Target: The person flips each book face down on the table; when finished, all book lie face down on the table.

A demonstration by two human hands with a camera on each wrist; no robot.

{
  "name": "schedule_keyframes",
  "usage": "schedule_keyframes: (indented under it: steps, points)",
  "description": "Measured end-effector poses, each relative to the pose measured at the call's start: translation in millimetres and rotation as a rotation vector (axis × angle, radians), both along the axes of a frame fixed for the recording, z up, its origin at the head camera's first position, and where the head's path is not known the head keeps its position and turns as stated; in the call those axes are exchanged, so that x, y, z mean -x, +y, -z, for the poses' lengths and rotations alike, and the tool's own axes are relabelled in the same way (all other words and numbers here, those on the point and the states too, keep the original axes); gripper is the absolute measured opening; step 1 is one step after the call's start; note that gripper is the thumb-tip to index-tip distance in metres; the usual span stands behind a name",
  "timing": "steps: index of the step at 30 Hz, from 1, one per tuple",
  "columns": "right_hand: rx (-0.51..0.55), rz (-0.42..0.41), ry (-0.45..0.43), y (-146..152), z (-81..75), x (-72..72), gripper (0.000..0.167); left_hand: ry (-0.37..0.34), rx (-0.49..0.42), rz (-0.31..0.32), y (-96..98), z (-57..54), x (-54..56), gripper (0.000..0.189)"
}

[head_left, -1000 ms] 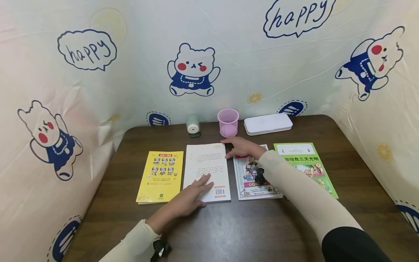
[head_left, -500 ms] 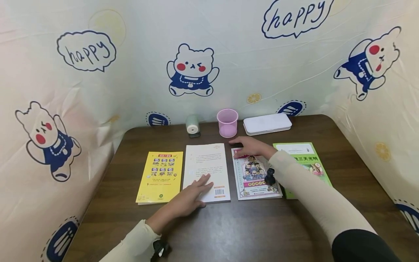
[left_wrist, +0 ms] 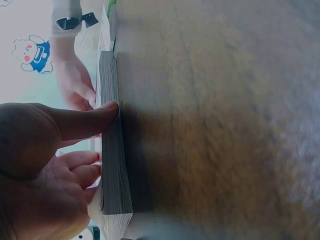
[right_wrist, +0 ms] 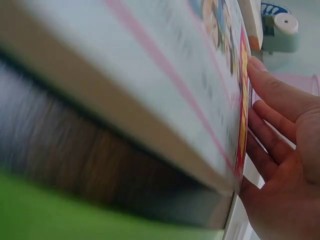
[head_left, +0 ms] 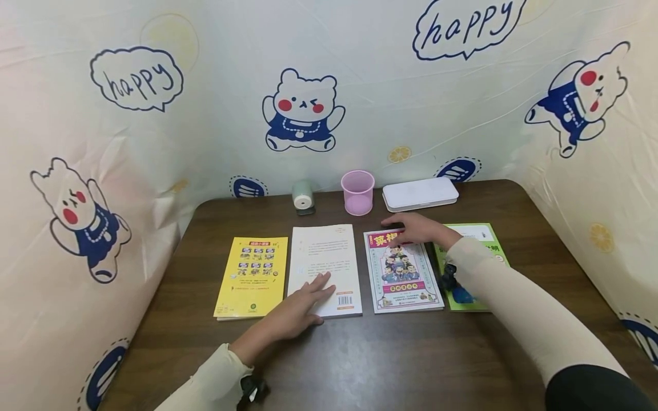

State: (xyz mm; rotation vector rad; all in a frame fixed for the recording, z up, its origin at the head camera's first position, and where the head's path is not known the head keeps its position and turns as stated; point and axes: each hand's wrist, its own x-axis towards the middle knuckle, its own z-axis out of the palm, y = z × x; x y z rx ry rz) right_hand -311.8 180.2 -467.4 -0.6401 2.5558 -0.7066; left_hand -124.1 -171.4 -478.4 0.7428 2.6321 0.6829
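Observation:
Four books lie in a row, so several covers face up. My left hand (head_left: 295,311) rests on the white book (head_left: 321,251) with fingers spread. In the left wrist view its thumb (left_wrist: 85,122) touches the page edges at the near side. My right hand (head_left: 421,228) is over the top edge of the book with a cartoon cover (head_left: 403,279). The right wrist view shows its thumb (right_wrist: 280,90) by the pink title band and the other fingers extended past the far edge. Its forearm partly covers the green book (head_left: 465,299).
A yellow book (head_left: 252,285) lies left of the white one on the brown table (head_left: 329,359). Along the back stand a green pencil sharpener (head_left: 303,197), a pink cup (head_left: 358,194) and a white flat case (head_left: 420,194). A printed curtain (head_left: 216,114) surrounds the table.
My right hand has moved right, from the white book's top right corner to the cartoon-cover book's top edge. My left hand has stayed on the white book.

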Motion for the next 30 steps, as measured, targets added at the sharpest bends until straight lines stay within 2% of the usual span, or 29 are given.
schedule_keyframes:
  steps: [12, 21, 30]
  points:
    - [0.004, 0.028, -0.018, 32.9, -2.7, -4.4, 0.062, -0.006, -0.004, 0.001, -0.3, -0.4, -1.0, 0.074]
    - [0.013, 0.038, 0.030, 52.5, 3.2, -6.0, 0.057, -0.002, 0.000, -0.003, -0.1, -1.9, -3.4, 0.073]
    - [0.013, 0.042, 0.062, 57.1, 7.6, -8.7, 0.053, 0.008, 0.021, -0.004, 2.0, -5.2, -6.5, 0.072]
